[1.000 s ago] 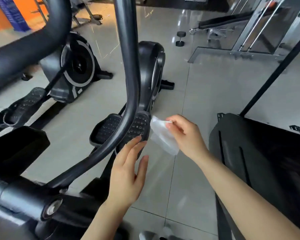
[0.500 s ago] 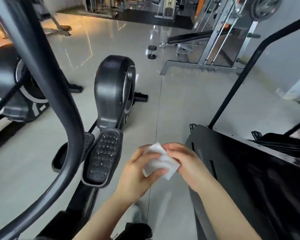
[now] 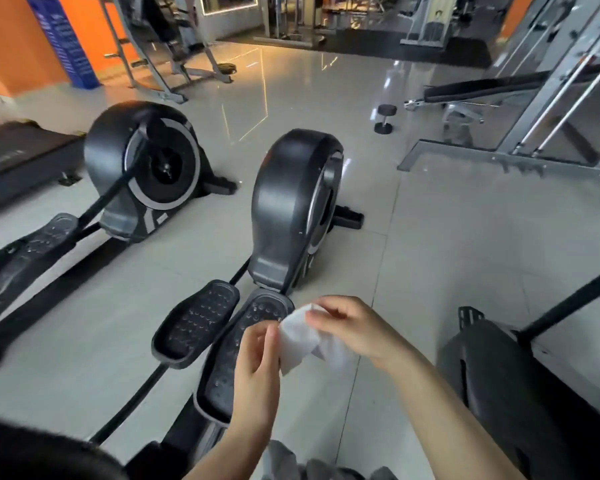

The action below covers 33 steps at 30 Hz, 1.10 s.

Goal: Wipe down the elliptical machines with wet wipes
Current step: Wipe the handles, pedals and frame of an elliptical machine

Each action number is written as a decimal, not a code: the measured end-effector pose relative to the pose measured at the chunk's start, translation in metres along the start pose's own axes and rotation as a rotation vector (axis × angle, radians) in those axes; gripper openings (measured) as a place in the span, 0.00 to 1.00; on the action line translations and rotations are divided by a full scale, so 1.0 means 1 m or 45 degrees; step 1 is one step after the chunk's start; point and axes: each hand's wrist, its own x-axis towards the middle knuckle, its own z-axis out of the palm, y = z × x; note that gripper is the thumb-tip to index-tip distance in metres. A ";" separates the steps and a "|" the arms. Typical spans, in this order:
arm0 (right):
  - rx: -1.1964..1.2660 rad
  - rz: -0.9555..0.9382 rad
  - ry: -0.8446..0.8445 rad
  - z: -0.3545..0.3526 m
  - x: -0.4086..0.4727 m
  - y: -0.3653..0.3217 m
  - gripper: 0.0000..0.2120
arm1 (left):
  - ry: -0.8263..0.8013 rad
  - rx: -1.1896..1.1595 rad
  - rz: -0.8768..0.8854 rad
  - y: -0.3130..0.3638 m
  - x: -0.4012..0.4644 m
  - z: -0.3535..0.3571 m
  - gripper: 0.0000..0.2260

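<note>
A white wet wipe [image 3: 300,336] is stretched between both my hands, just above the floor beside the near elliptical's right pedal [image 3: 243,348]. My left hand [image 3: 255,374] pinches the wipe's lower left edge. My right hand [image 3: 352,327] pinches its upper right part, fingers curled over it. The near black elliptical [image 3: 291,206] stands straight ahead, its flywheel housing beyond two studded pedals. A second black elliptical [image 3: 146,168] stands to its left.
A black machine base [image 3: 499,386] with a slanted bar sits close at my right. A bench and rack [image 3: 520,109] stand at the far right, with a small dumbbell [image 3: 384,118] on the grey tiles. A treadmill deck [image 3: 18,154] lies at the left edge.
The view swung up and away from the elliptical's handlebar. My left hand joined the right on the wipe, and both hands now pull it apart.
</note>
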 end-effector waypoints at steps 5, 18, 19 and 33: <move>-0.330 -0.047 -0.315 0.024 0.072 0.002 0.22 | 0.226 -0.051 0.029 0.015 0.009 -0.004 0.16; -0.451 -0.118 -1.105 -0.015 0.228 -0.036 0.23 | 1.135 -0.239 -0.067 0.020 0.129 0.016 0.10; -0.459 -0.144 -1.143 -0.019 0.239 -0.038 0.23 | 1.114 -0.248 -0.088 0.022 0.134 0.021 0.14; -0.771 -0.546 -1.954 0.005 0.267 -0.112 0.09 | 1.365 0.203 -0.030 0.058 0.076 0.041 0.05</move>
